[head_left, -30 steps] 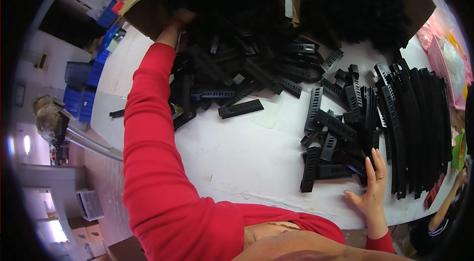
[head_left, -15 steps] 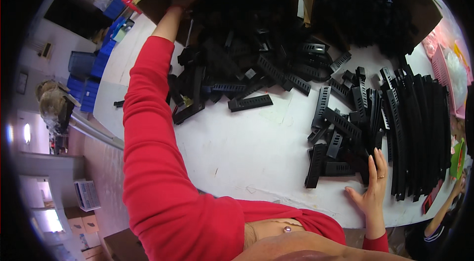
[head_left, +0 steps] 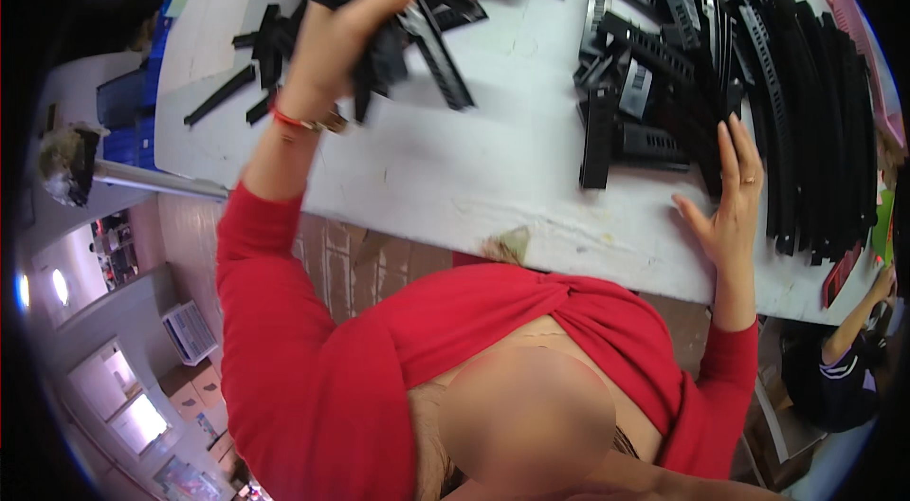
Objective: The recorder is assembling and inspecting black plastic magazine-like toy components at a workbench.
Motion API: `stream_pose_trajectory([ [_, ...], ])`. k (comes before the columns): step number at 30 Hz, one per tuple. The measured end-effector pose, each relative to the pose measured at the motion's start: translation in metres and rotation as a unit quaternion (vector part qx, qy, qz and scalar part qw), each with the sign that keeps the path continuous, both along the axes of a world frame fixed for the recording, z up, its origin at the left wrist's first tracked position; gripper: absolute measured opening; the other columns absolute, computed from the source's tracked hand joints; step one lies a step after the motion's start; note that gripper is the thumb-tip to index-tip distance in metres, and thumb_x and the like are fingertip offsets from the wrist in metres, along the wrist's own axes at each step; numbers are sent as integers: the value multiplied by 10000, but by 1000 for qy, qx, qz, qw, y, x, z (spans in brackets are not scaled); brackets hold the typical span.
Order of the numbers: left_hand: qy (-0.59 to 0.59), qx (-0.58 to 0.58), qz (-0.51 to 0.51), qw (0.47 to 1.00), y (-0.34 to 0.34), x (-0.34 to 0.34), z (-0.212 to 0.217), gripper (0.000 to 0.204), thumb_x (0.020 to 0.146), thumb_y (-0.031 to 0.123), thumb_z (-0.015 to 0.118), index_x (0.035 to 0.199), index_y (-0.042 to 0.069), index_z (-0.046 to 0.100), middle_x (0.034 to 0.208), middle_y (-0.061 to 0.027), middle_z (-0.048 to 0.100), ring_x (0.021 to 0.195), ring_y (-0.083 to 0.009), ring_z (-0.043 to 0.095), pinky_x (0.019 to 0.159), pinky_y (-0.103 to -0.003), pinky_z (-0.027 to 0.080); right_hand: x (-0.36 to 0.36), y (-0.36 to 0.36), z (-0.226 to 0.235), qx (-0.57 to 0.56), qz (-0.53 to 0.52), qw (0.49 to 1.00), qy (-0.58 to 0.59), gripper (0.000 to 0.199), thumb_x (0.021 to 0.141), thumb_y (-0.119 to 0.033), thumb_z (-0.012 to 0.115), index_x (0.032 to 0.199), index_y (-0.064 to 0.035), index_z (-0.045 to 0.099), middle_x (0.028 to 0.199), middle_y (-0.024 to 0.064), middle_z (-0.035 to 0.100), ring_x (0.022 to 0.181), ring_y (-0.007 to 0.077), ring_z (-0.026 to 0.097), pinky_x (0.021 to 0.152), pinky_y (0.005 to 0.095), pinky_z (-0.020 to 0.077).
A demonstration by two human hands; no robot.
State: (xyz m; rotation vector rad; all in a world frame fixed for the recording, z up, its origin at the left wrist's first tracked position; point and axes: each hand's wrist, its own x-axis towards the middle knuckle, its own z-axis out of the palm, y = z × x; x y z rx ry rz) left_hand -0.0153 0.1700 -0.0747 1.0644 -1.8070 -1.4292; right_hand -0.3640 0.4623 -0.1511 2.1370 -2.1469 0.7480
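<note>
Precariously, the left hand (head_left: 346, 32) clenched a loose bundle of black strips (head_left: 417, 32); one looked liable to slip onto the desk (head_left: 445, 169), while the right hand (head_left: 725, 193) lay flat, fingers released.

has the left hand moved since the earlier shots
Yes. The left hand was up at the cardboard box at the table's far side; now it has pulled back toward the person over the white table, gripping a bunch of black plastic strips.
</note>
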Motion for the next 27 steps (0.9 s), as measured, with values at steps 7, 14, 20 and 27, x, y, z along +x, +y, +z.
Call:
stream_pose_trajectory([
  [7, 7, -214, 137, 967, 102, -31, -71, 154, 833, 135, 777, 958, 50, 746, 946, -73, 652, 892, -202, 598, 815, -296, 480, 37, 1, 16, -214, 119, 968, 60, 491, 847, -224, 814, 1293, -78, 668, 1333, 109, 631, 1262, 315, 587, 1104, 498, 442],
  [14, -9, -235, 115, 965, 102, -6, -97, 546, 793, 318, 900, 1243, 101, 681, 1221, -116, 598, 1164, -245, 570, 982, -363, 485, 128, -33, 18, -92, 207, 973, 35, 412, 821, -145, 746, 1225, -83, 698, 1174, 74, 654, 1123, 257, 615, 979, 396, 491],
  [20, 86, -60, 122, 987, 121, 17, -93, 420, 928, 215, 779, 1292, 45, 654, 1286, -121, 606, 1202, -217, 586, 1031, -330, 470, 140, -66, 6, -154, 93, 974, 136, 262, 777, -143, 689, 1004, -14, 710, 867, 57, 674, 905, 216, 592, 804, 327, 469],
  [27, -89, -288, 72, 951, 139, 33, -84, 463, 964, 130, 707, 1412, 71, 606, 1274, -81, 641, 1113, -206, 621, 1009, -323, 474, 156, -93, 6, -95, 66, 981, 158, 139, 763, -110, 655, 885, -65, 704, 839, 61, 690, 887, 208, 626, 806, 321, 486],
])
